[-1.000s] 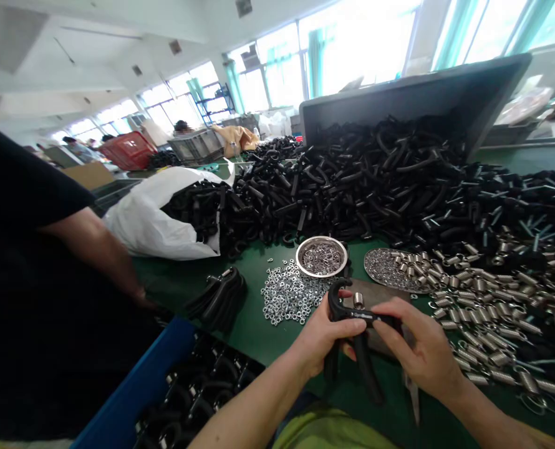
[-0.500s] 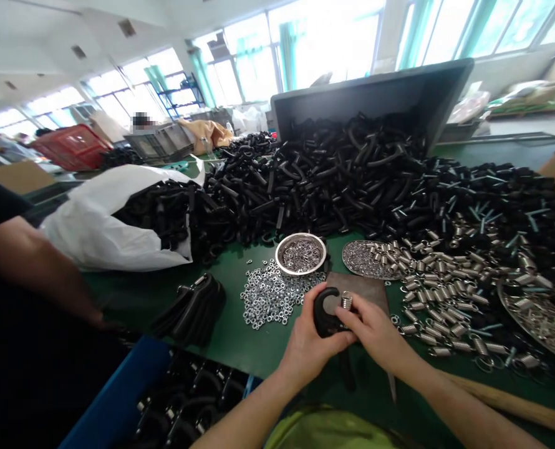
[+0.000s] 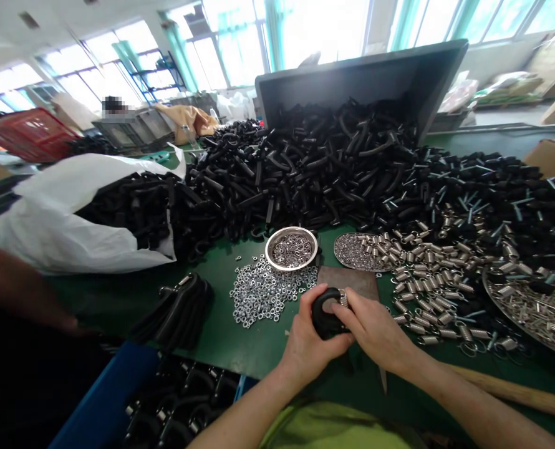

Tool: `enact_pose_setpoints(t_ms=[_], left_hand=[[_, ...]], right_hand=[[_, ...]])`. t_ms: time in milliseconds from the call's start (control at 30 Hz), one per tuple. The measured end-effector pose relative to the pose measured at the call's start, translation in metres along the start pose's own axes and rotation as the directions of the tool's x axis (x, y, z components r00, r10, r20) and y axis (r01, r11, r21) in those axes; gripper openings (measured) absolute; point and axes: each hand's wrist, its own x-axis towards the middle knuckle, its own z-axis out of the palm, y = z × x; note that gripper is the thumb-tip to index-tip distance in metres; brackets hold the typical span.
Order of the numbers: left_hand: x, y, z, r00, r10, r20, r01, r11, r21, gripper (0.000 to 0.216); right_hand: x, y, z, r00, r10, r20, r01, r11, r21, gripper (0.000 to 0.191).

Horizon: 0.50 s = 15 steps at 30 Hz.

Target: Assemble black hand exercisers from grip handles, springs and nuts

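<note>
My left hand (image 3: 300, 343) is closed round a black curved handle (image 3: 321, 318), holding it on its side in front of me. A small metal coil spring (image 3: 343, 299) is pinched in my right hand (image 3: 375, 327), right at the handle's open end. Whether the spring is hooked onto the handle cannot be made out, since my fingers cover the joint. A flat metal plate (image 3: 366, 282) lies on the table just behind my hands.
Loose nuts (image 3: 259, 296) lie beside a round metal bowl (image 3: 270, 249) of small parts. Springs (image 3: 427, 280) spread to the right. Black handles (image 3: 305, 168) heap up behind, before a grey bin (image 3: 352, 78). Finished-looking grips (image 3: 179, 312) and another person's arm (image 3: 20, 280) are left.
My right hand has brought the spring slightly lower, closer against the handle, narrowing the visible opening. The view has shifted, so the surroundings sit farther left and up.
</note>
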Motion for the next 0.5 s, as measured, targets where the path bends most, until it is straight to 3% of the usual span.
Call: enact_pose_setpoints(t_ms=[133, 367, 500], left_hand=[[0.002, 0.0, 0.0, 1.0, 0.017, 0.025, -0.016, 0.999, -0.027, 0.077], [0.004, -0.005, -0.014, 0.99, 0.047, 0.134, -0.062, 0.993, 0.105, 0.081], [0.019, -0.02, -0.009, 0.976, -0.036, 0.213, 0.026, 0.998, 0.053, 0.078]], right_hand=[[0.001, 0.0, -0.001, 0.999, 0.017, -0.031, -0.019, 0.998, -0.065, 0.022], [0.003, -0.01, -0.004, 0.994, -0.017, 0.11, 0.042, 0.972, -0.232, 0.026], [0.019, 0.006, 0.009, 0.99, 0.035, 0.133, -0.002, 0.971, -0.24, 0.033]])
